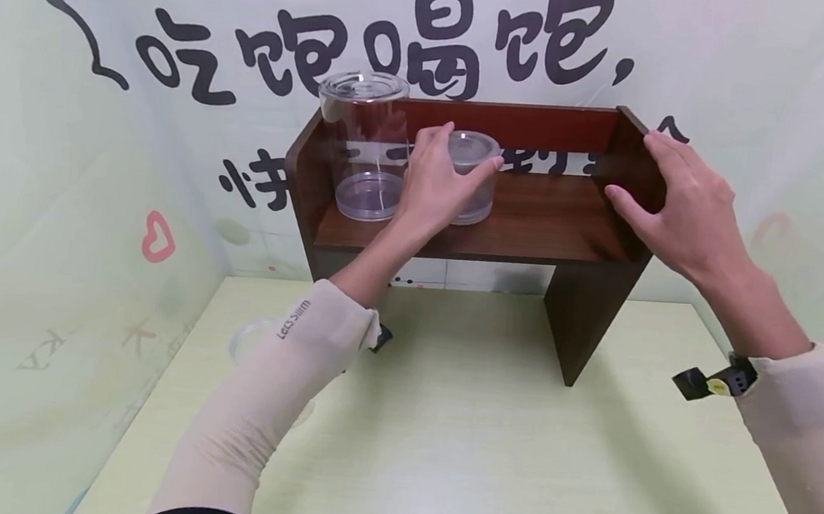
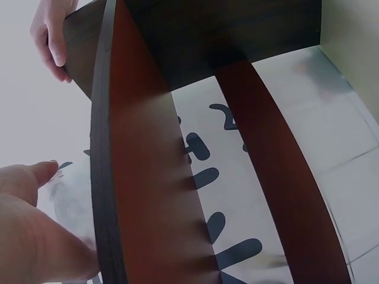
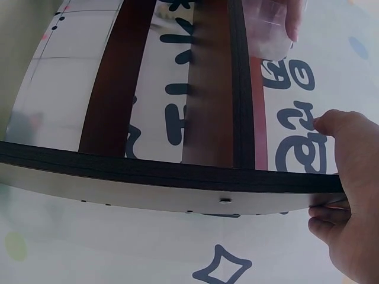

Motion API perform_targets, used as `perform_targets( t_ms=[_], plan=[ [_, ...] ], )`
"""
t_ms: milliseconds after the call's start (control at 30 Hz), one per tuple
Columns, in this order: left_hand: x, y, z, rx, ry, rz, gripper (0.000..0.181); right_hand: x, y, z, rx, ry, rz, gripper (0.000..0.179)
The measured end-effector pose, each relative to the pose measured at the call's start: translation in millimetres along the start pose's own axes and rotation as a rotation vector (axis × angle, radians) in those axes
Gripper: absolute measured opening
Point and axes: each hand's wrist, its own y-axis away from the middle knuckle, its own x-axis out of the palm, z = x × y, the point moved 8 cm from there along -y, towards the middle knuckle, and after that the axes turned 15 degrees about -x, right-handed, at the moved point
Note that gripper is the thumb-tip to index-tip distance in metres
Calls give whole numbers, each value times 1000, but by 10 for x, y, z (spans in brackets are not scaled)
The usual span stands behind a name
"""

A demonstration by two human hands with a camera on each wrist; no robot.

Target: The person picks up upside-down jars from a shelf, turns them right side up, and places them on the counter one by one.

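A dark brown wooden shelf [image 1: 545, 212] stands on the table, its raised board bordered by side panels and a back rail. My left hand [image 1: 438, 180] holds the short clear jar [image 1: 474, 201] on that board, thumb at the right side and fingers to the left. Just left of it stands a taller clear jar [image 1: 364, 143] with a lid. My right hand [image 1: 696, 211] grips the shelf's right side panel [image 1: 625, 170], its thumb on the inner face. In the right wrist view, the right hand's fingers [image 3: 328, 225] curl round the panel's outer side.
The pale table [image 1: 454, 429] extends in front of and beneath the shelf. A clear round object [image 1: 245, 340] lies on it, partly covered by my left sleeve. Behind the shelf hangs a white wall covering [image 1: 778, 78] with black lettering.
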Motion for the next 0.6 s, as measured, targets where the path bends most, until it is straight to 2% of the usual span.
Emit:
perform_targets(
  t_ms=[133, 400, 600],
  plan=[
    [-34, 68, -8, 20, 3, 9, 86, 3, -2, 3, 3, -5, -2, 70],
    [-124, 290, -110, 114, 35, 13, 83, 0, 24, 0, 18, -7, 10, 70],
    [-222, 425, -135, 144, 64, 11, 82, 4, -4, 13, 4, -3, 6, 70]
  ],
)
